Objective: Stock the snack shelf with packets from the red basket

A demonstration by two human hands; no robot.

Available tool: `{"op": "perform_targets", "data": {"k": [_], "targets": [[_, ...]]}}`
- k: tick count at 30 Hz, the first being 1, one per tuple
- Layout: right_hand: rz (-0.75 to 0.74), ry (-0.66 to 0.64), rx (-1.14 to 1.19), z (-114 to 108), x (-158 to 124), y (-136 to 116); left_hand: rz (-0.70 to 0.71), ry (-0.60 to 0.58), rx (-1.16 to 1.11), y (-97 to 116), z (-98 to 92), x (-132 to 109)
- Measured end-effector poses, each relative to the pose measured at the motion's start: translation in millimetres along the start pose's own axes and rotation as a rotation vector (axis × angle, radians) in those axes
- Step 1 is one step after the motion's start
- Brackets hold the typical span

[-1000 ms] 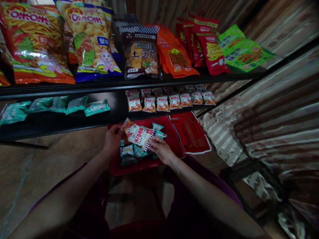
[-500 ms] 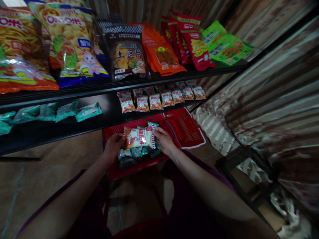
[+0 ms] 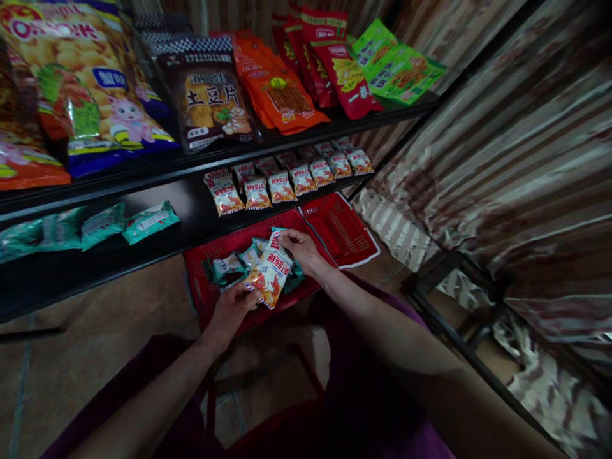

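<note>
A small white and orange snack bag point(image 3: 270, 271) with red lettering is held tilted between my two hands, over a red basket point(image 3: 215, 245). My left hand point(image 3: 234, 309) pinches its lower left corner. At the upper right end, my right hand point(image 3: 302, 250) grips the top edge with thumb and fingers. Beneath the bag lie several green snack packets point(image 3: 228, 268) in the basket, partly hidden by the bag and my hands. Similar white and orange bags point(image 3: 257, 192) stand in rows on the lower shelf just ahead.
More green packets point(image 3: 150, 222) lie on the lower shelf point(image 3: 189, 217) at left. Larger bags, including a brown potato chip bag point(image 3: 210, 95), fill the upper shelf. A second red basket point(image 3: 342, 229) sits behind right. A dark metal frame point(image 3: 454, 306) and a striped curtain point(image 3: 478, 159) border the right.
The snack bag has turned from level to tilted, its lettering now upright. My left hand has moved down and right with its lower end. The whole view has shifted, with the shelves further left.
</note>
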State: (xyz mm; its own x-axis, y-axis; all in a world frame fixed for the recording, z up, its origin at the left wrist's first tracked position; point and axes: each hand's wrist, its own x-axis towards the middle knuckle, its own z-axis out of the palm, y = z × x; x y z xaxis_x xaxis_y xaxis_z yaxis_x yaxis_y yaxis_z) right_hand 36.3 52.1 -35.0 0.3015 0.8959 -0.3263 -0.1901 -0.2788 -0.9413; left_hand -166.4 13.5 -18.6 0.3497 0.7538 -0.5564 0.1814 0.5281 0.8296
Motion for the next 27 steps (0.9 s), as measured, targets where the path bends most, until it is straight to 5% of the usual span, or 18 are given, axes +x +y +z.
{"op": "perform_targets", "data": {"k": [14, 27], "targets": [[-0.012, 0.015, -0.164, -1.8, 5.2, -2.9, 0.086, -0.024, 0.2, -16.7, -17.5, 15.4], [-0.018, -0.036, -0.084, -2.7, 4.2, -9.3, 0.032, -0.048, -0.044, 2.3, -9.7, 1.5]]}}
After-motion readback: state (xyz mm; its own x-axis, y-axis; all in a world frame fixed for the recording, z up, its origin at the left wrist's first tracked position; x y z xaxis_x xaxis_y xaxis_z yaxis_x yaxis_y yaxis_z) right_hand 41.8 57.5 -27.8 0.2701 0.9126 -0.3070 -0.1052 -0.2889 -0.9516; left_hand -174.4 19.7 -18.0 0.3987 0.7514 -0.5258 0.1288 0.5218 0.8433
